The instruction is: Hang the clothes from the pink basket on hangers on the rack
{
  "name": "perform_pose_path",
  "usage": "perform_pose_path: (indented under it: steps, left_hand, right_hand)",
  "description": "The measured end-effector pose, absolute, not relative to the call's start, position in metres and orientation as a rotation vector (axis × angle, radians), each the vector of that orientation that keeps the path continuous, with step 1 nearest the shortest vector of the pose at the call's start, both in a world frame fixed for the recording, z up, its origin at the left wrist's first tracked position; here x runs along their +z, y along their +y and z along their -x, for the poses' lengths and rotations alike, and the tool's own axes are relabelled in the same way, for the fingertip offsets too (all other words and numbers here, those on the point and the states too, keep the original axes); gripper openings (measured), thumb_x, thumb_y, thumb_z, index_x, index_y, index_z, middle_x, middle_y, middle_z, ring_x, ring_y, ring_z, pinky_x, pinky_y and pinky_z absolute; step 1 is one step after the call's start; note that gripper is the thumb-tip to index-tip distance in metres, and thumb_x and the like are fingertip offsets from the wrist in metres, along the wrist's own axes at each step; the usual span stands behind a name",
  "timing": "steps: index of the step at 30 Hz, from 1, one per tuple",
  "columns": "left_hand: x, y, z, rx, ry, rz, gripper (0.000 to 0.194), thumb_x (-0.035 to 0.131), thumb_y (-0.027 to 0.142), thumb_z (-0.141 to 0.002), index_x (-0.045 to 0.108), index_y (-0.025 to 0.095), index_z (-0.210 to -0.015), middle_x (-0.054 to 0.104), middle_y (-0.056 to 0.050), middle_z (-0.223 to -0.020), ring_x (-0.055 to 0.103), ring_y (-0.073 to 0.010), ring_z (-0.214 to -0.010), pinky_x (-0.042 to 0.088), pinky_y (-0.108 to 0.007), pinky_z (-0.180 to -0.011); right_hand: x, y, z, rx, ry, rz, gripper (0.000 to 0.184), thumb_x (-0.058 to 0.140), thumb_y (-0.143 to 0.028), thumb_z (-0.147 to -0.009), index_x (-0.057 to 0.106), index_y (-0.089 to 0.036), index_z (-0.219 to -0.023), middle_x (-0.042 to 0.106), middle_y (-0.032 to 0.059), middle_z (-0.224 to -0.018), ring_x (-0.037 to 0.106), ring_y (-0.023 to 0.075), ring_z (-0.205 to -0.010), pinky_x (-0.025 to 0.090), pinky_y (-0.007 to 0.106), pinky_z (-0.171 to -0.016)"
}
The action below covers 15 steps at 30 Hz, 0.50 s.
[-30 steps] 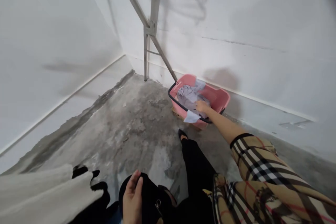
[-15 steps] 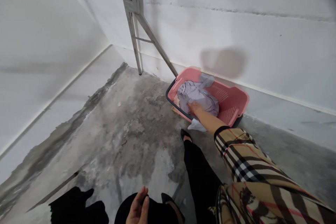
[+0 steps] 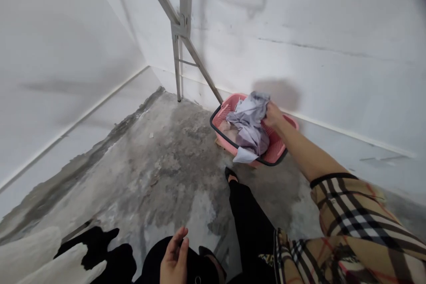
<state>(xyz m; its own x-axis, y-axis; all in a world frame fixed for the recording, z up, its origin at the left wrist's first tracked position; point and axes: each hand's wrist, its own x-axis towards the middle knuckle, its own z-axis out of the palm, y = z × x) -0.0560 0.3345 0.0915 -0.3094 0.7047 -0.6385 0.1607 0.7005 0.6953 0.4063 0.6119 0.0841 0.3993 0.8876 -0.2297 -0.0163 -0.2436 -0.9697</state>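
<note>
Concrete floor (image 3: 133,164) by white wall (image 3: 333,17), pink laundry basket (image 3: 220,114) just below right hand (image 3: 273,114), closed on soft, light lilac cloth (image 3: 249,124), easily gathered at its edge; left hand (image 3: 174,255) open, empty, well behind grip

Your right hand (image 3: 273,115) grips a lilac cloth (image 3: 249,120) bunched in a pink basket (image 3: 223,113) on the concrete floor (image 3: 166,173), by the wall (image 3: 333,75). Your open left hand (image 3: 175,253) rests just above a black bag (image 3: 203,268).
</note>
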Motion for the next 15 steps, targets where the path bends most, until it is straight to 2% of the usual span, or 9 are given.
perform_pose_path:
  steps: [4, 8, 12, 15]
  left_hand:
    - [0.108, 0.326, 0.05, 0.686, 1.777, -0.726, 0.05, 0.072, 0.044, -0.069, 0.065, 0.017, -0.111, 0.068, -0.011, -0.121, 0.051, -0.0314, -0.129, 0.035, -0.047, -0.113]
    - [0.116, 0.315, 0.048, 0.781, 1.681, -0.824, 0.056, 0.073, 0.049, -0.068, 0.065, 0.016, -0.112, 0.068, -0.012, -0.119, 0.054, -0.0308, -0.126, 0.033, -0.046, -0.114]
    - [0.121, 0.309, 0.033, 0.805, 1.535, -0.918, 0.063, 0.073, 0.054, -0.067, 0.063, 0.016, -0.116, 0.066, -0.015, -0.12, 0.056, -0.0312, -0.123, 0.037, -0.047, -0.11]
    - [0.138, 0.313, 0.01, 0.807, 1.398, -1.008, 0.075, 0.073, 0.056, -0.067, 0.054, 0.016, -0.128, 0.06, -0.018, -0.126, 0.055, -0.0296, -0.123, 0.041, -0.045, -0.106]
  right_hand:
    - [0.19, 0.611, -0.41, 0.972, -0.744, 1.232, 0.024, 0.038, -0.037, -0.091, 0.057, -0.023, -0.088, 0.065, 0.0015, -0.081, 0.06, 0.0142, -0.077, 0.049, 0.026, -0.068]
    - [0.305, 0.594, -0.393, 0.883, -0.827, 1.134, 0.031, 0.03, -0.03, -0.094, 0.052, -0.025, -0.074, 0.053, -0.0022, -0.06, 0.05, 0.0117, -0.066, 0.043, 0.026, -0.069]
    - [0.412, 0.56, -0.358, 0.789, -0.964, 1.123, 0.038, 0.022, -0.025, -0.097, 0.046, -0.025, -0.068, 0.051, -0.0027, -0.061, 0.048, 0.009, -0.068, 0.04, 0.024, -0.07]
    - [0.48, 0.527, -0.33, 0.821, -1.055, 0.874, 0.042, 0.018, -0.02, -0.098, 0.045, -0.023, -0.067, 0.054, -0.0039, -0.068, 0.052, 0.0038, -0.071, 0.042, 0.018, -0.072]
